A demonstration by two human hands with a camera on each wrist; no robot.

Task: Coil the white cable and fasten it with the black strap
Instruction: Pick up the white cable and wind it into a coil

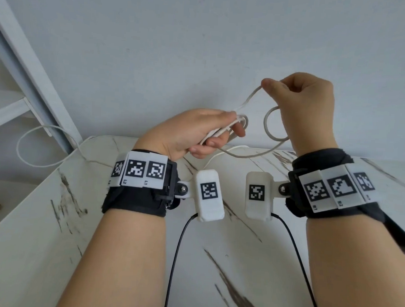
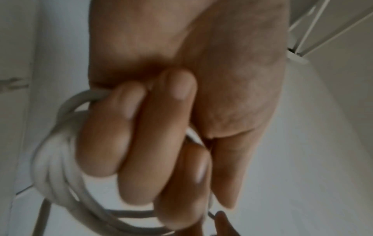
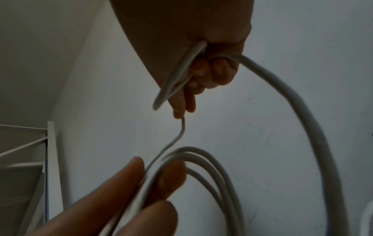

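The white cable [image 1: 249, 98] stretches between both hands above the far edge of the table. My left hand [image 1: 221, 135] grips a small bundle of coiled loops; in the left wrist view the coil [image 2: 50, 167] wraps round my curled fingers [image 2: 141, 143]. My right hand [image 1: 272, 86], higher and to the right, pinches one strand between thumb and forefinger, and a loose loop [image 1: 265, 124] hangs under it. The right wrist view shows that right hand [image 3: 179, 113] pinching the strand, with the cable [image 3: 310, 121] arcing down to the left hand's fingers [image 3: 121, 183]. No black strap is in view.
A marble-patterned table [image 1: 49, 239] lies below my arms. The cable's tail [image 1: 17, 148] loops off its far left corner. A white shelf frame [image 1: 24, 71] stands at the left against a pale wall. Black leads [image 1: 179, 247] run from the wrist cameras.
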